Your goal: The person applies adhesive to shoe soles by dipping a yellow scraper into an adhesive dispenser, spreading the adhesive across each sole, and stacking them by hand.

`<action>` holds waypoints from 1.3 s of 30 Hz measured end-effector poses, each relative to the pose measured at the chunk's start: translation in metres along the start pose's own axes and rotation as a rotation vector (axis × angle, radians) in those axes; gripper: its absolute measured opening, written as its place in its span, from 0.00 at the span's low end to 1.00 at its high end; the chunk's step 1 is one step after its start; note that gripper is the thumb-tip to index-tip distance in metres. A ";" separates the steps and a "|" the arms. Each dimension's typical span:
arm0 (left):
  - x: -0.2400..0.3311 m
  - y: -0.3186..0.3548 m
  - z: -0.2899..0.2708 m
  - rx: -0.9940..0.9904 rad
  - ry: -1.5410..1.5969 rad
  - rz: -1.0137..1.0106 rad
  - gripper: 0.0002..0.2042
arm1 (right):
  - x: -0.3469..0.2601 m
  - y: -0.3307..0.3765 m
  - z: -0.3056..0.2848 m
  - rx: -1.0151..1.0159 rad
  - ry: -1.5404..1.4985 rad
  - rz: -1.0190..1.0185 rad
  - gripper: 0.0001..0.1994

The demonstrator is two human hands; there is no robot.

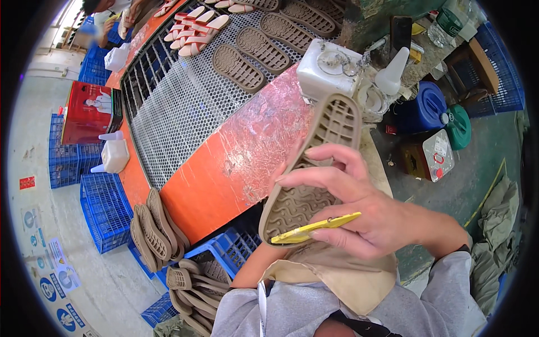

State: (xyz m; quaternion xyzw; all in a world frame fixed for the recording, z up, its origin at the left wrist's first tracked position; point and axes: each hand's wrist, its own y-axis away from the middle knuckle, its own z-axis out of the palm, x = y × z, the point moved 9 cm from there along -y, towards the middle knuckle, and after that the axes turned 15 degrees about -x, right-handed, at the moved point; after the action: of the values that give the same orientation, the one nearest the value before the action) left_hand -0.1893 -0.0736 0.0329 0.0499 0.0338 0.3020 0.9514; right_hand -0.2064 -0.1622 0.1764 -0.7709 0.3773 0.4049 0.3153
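My right hand (359, 208) is curled around a tan shoe sole (314, 174), tread up, yellow tool (323, 228) pinched under my thumb.

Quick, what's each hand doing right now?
Right hand: closed on a tan shoe sole and a yellow tool.
Left hand: hidden behind the sole; cannot tell.

Five brown soles (261, 49) on the mesh, two blue drums (424, 106).
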 end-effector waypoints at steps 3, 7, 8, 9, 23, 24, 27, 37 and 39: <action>-0.002 0.001 0.004 -0.073 -0.026 -0.115 0.35 | -0.001 -0.010 -0.006 -0.105 0.022 -0.090 0.08; -0.002 0.011 0.018 -0.178 -0.069 -0.257 0.38 | -0.003 -0.015 -0.013 -0.192 0.034 -0.159 0.06; -0.005 0.011 0.017 -0.207 -0.071 -0.306 0.39 | 0.000 -0.013 -0.015 -0.208 0.041 -0.161 0.06; -0.007 0.011 0.016 -0.236 -0.073 -0.355 0.40 | 0.004 -0.011 -0.016 -0.223 0.047 -0.164 0.08; -0.004 -0.019 0.028 -0.432 -1.116 -0.429 0.49 | 0.050 0.040 -0.054 -0.373 0.003 -0.022 0.08; -0.002 -0.024 0.028 -0.458 -1.126 -0.410 0.50 | 0.055 0.046 -0.058 -0.370 0.005 -0.009 0.08; 0.039 -0.010 -0.001 -0.226 -1.083 -0.238 0.42 | 0.070 0.069 -0.083 -0.216 0.048 0.093 0.07; 0.105 -0.007 -0.048 0.386 -0.860 0.325 0.31 | 0.155 0.149 -0.123 0.616 0.354 0.645 0.06; 0.093 -0.013 -0.049 0.404 -0.750 0.271 0.32 | 0.160 0.142 -0.121 0.649 0.454 0.646 0.07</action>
State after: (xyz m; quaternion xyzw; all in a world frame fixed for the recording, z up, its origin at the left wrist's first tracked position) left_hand -0.1102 -0.0267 -0.0206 0.3447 -0.2619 0.3723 0.8210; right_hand -0.2170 -0.3834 0.0704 -0.5456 0.7617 0.1661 0.3074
